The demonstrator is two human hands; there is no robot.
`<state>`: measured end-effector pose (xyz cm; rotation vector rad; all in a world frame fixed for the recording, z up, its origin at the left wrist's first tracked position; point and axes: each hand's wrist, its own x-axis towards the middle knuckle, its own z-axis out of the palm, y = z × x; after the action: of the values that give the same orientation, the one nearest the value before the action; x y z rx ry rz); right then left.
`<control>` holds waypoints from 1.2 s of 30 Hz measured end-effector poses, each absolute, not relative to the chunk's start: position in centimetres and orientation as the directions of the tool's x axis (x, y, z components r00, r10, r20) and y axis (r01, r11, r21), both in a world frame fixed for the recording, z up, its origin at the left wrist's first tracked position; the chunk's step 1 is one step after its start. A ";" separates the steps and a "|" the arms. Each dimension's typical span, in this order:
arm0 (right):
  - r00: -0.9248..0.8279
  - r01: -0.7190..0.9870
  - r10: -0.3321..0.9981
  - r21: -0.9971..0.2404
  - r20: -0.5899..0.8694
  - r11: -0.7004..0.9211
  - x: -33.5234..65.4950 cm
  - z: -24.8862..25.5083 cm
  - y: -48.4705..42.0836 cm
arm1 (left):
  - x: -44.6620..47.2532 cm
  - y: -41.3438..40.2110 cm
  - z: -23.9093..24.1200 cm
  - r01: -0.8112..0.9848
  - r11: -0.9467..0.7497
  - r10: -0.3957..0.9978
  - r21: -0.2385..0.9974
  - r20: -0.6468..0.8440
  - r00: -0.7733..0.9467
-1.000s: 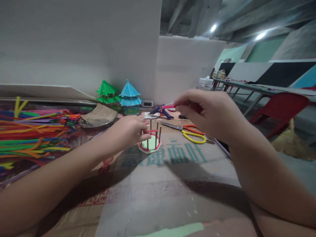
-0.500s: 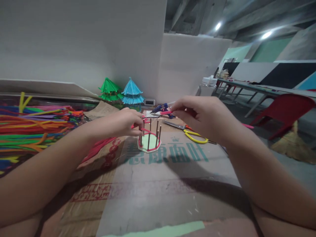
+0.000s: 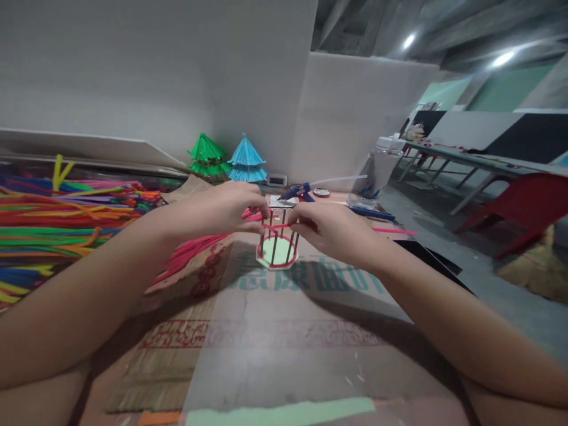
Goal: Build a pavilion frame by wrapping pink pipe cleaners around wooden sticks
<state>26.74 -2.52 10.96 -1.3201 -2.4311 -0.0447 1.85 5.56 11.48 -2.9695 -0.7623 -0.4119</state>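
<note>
A small model stands on the cardboard: a pale green disc edged in red, with several thin brown sticks upright around its rim. A pink pipe cleaner runs across the tops of the sticks. My left hand pinches its left end, fingers closed, just left of the sticks. My right hand pinches the other end at the right side of the sticks, fingers closed too.
A big pile of coloured pipe cleaners fills the left. Loose pink pipe cleaners lie near the model. Green and blue pagoda models stand at the wall. A blue glue gun and a plastic bottle sit behind.
My right hand came down from above to the sticks with the pink pipe cleaner. My left hand rose from the base to the stick tops. The view shifted right; the scissors are hidden.
</note>
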 end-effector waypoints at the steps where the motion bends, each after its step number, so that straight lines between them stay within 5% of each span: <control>1: -0.488 0.817 0.803 -0.144 0.341 0.558 26.8 11.0 -2.5 | 2.0 5.2 11.7 0.493 -0.870 0.475 0.012 0.290 0.831; 17: -0.541 0.765 0.710 -0.087 0.451 0.639 27.2 11.2 -2.5 | 3.4 2.8 12.2 0.418 -0.908 0.398 0.022 0.353 0.847; 36: -0.535 0.796 0.768 -0.095 0.352 0.598 26.5 11.6 -2.9 | 3.0 3.9 11.7 0.431 -0.902 0.416 0.018 0.303 0.857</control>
<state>26.52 -2.93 11.63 -1.2609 -2.4714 -0.1080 3.02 3.87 11.73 -2.9793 -0.6801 -0.4682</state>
